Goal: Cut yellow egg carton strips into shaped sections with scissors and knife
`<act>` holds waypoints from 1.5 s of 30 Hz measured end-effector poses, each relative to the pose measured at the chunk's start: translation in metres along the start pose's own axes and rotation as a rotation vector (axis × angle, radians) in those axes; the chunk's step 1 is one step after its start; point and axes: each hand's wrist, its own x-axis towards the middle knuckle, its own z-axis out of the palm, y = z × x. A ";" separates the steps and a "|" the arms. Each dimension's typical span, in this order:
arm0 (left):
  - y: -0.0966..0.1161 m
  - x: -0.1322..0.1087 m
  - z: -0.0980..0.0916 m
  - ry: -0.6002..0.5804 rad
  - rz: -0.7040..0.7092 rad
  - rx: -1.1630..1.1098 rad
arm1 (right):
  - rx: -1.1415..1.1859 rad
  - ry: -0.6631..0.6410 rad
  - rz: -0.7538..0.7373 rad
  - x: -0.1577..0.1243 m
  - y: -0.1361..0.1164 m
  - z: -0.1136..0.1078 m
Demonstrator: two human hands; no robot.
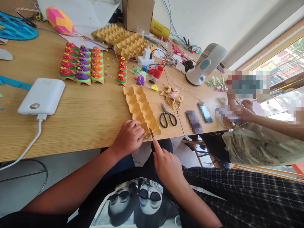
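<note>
A tan egg carton strip (140, 104), two rows of cups wide, lies on the table with its near end at the front edge. My left hand (130, 136) is closed over the near left corner of the strip, fingers curled on it. In my right hand (169, 164) is a knife (151, 133), its index finger stretched along the back. The blade touches the near end of the strip between the two rows. To the right of the strip lie black-handled scissors (168, 116), blades slightly apart. Beyond them sit torn carton pieces and crumbs (173, 95).
Painted carton cups (83, 65) stand in rows at back left, with larger egg trays (118, 38) behind. A white power bank (42, 96), a fan (205, 65), a red cup (156, 71) and phones (205, 112) are on the table. Another person's hands (242, 109) work at right.
</note>
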 end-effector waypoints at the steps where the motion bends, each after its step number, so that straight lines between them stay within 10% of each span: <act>1: 0.000 0.000 0.000 -0.003 0.000 -0.001 | 0.006 -0.006 0.001 0.003 -0.001 -0.002; 45: 0.000 -0.001 0.000 -0.023 -0.032 -0.011 | 0.008 0.002 -0.024 0.011 0.002 -0.004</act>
